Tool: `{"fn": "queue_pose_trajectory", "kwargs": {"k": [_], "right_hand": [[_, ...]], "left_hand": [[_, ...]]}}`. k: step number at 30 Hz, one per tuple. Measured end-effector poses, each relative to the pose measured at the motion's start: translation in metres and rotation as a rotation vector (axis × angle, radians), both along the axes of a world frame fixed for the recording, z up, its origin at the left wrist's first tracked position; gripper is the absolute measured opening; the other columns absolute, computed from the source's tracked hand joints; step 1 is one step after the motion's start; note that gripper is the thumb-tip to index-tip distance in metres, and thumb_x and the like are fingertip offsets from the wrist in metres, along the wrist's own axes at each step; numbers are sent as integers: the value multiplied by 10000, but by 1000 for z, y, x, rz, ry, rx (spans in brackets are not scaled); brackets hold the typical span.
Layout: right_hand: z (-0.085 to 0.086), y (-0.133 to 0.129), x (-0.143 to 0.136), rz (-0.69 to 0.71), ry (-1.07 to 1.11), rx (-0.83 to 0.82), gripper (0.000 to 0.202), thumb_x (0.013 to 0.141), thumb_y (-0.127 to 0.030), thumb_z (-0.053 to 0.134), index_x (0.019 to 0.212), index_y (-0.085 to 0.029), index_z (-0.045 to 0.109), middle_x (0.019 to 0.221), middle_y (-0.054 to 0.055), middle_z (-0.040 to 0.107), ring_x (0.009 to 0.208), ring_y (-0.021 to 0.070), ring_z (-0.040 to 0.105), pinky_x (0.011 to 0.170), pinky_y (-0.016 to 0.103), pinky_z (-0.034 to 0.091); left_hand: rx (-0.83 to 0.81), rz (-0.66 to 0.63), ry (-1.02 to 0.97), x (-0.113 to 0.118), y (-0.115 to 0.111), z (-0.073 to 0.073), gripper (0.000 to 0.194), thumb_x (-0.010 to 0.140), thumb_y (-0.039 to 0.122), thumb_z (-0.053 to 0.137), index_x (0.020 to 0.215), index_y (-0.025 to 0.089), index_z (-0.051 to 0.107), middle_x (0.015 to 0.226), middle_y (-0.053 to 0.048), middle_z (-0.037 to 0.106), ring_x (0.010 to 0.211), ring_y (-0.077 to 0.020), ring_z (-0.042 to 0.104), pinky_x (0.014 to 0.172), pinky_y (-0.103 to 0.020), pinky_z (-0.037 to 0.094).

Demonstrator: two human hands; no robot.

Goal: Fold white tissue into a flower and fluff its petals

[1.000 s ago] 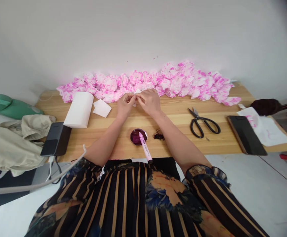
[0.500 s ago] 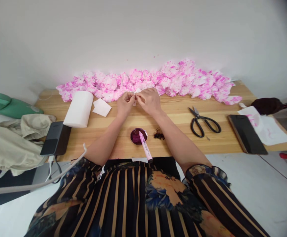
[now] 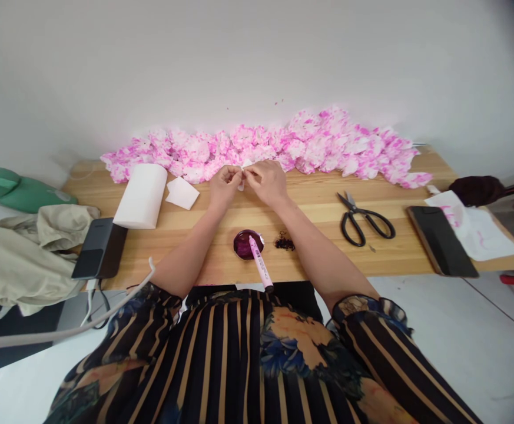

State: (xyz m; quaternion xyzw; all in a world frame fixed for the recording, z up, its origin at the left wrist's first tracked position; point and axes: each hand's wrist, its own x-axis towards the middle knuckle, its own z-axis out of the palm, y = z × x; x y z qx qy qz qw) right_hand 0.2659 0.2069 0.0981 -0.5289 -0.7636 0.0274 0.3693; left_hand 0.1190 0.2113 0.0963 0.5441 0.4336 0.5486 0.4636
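My left hand (image 3: 225, 185) and my right hand (image 3: 267, 181) meet over the far half of the table, fingertips pinched together. Between them is a small piece of white tissue paper (image 3: 241, 185), mostly covered by the fingers. Just behind lies a long row of pink and white tissue flowers (image 3: 327, 141). Nearer to me, a pink marker (image 3: 262, 265) leans in a small round dish (image 3: 241, 245) with a dark purple inside. A little heap of dark, thin bits (image 3: 285, 241) sits beside my right forearm.
Left on the wooden table (image 3: 318, 203) are a stack of white tissue (image 3: 141, 195), loose white squares (image 3: 182, 193) and a black power bank (image 3: 99, 247) with cables. Black-handled scissors (image 3: 365, 221), a phone (image 3: 442, 240) and pink-marked paper (image 3: 481, 232) lie right. A pale cable (image 3: 119, 309) crosses near my left elbow.
Both hands stay in nearly the same place, still pinching the white tissue, with only slight finger movement. Nothing else on the table has visibly moved.
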Motion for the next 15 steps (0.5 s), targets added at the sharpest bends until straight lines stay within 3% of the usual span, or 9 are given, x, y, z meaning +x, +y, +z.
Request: {"fn": "queue_pose_trajectory", "kwargs": {"k": [15], "right_hand": [[-1,-2,0,5,-94,63,239,960,-235,536,849,-235,747,879,49,760,911,248,615,898,405,375]], "left_hand": [[-51,42,-34,1,-2,5,181,823,20,581,732,175,600,603,60,618,542,-62,592,544,-166,458]]}}
